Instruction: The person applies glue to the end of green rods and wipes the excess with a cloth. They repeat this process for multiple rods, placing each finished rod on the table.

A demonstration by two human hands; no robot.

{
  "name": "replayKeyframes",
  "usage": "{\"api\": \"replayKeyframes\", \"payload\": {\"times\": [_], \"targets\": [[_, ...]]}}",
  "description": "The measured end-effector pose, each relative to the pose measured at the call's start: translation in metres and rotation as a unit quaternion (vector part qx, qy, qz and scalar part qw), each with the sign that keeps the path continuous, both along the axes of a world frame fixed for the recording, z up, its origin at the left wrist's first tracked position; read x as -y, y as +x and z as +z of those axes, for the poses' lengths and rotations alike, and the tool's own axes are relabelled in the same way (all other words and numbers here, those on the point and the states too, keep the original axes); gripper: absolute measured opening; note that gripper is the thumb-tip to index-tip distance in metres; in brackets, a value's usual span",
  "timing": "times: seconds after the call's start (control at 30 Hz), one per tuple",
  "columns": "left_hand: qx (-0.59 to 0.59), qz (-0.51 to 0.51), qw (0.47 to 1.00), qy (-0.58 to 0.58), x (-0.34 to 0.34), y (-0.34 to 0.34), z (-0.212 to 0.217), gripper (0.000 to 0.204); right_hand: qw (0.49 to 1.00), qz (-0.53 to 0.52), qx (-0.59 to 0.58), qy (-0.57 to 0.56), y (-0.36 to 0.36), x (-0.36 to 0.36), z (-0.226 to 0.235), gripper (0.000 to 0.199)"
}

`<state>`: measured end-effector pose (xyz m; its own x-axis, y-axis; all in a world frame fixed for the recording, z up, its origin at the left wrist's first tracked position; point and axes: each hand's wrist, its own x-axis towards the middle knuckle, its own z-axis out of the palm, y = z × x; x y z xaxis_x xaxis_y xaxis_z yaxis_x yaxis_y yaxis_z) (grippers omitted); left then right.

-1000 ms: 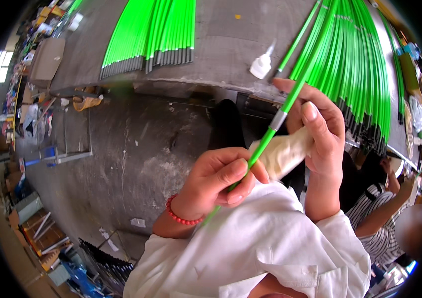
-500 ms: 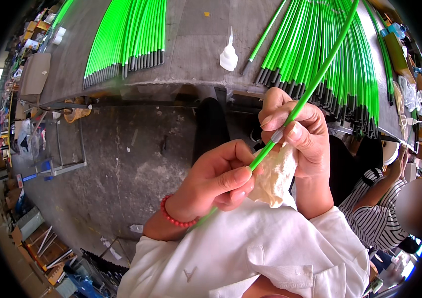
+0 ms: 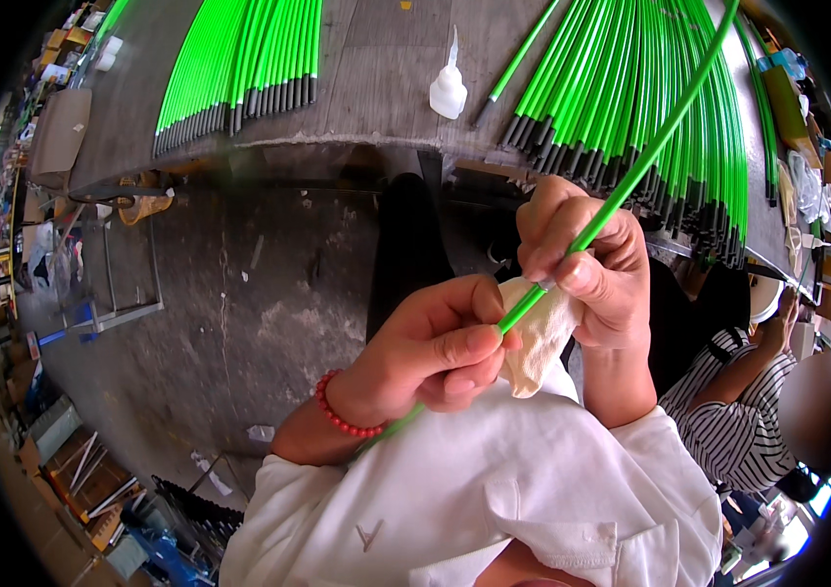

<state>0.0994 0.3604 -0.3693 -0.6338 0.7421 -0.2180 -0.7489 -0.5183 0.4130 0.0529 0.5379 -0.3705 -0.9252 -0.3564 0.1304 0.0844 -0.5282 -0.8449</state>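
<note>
Pinching a green rod (image 3: 621, 196) in my left hand (image 3: 425, 357) at chest height, while my right hand (image 3: 586, 264) grips it plus a cream rag (image 3: 538, 338). More rods (image 3: 239, 59) and a glue bottle (image 3: 448, 88) sit on the table (image 3: 376, 59).

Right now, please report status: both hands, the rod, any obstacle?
Left hand pinches green rod. Right hand grips it with cream cloth. Glue bottle on table, apart. Nothing blocks.
</note>
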Motion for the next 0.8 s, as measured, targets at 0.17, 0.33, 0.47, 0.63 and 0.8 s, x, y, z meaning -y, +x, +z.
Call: {"api": "replayKeyframes", "payload": {"times": [0.17,0.33,0.47,0.63,0.8], "targets": [[-0.042,0.045,0.994,-0.092,0.000,0.007,-0.006,0.016,0.998,-0.004,0.043,0.048,0.004,0.004,-0.008,0.026],[-0.110,0.106,0.969,-0.191,-0.003,0.011,-0.011,0.013,0.995,0.001,0.079,0.055,0.008,0.008,-0.016,0.017],[-0.114,0.140,0.953,-0.243,-0.010,0.006,-0.026,0.010,0.980,-0.017,0.159,0.117,0.004,0.009,-0.027,0.017],[-0.162,0.210,0.938,-0.224,-0.010,-0.003,-0.019,0.019,0.979,-0.129,0.084,0.137,-0.001,0.011,-0.023,0.036],[-0.257,0.205,0.894,-0.304,-0.015,-0.010,-0.023,0.032,0.976,-0.170,0.066,0.120,0.001,0.014,-0.014,0.037]]}}
